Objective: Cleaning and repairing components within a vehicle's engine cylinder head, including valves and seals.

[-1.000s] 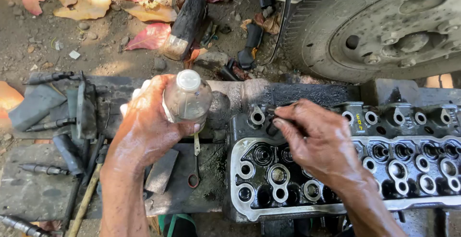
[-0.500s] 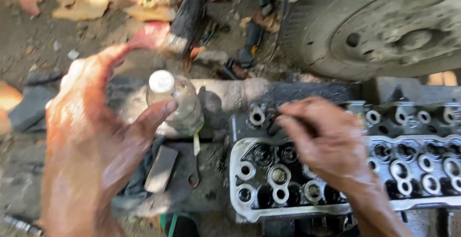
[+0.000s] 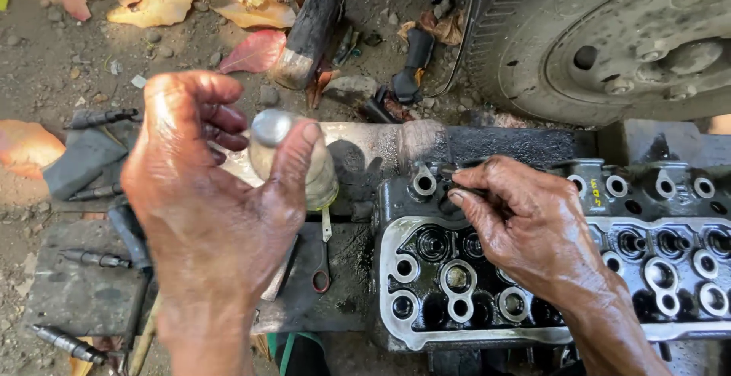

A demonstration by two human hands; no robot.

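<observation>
**Bottle raised beside the cylinder head**

A small clear plastic bottle with a pale cap (image 3: 293,159) sits clasped in the left hand (image 3: 209,208), held above a dark metal plate (image 3: 84,292). The right hand (image 3: 525,224) rests on the black oily cylinder head (image 3: 548,269), fingers pinched around a thin dark tool. A vehicle wheel (image 3: 609,41) stands behind.

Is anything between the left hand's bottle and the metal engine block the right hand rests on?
Nothing visible. The left hand holds the bottle just left of the engine block; only bare dark board lies between. The right hand rests on the block.
</observation>
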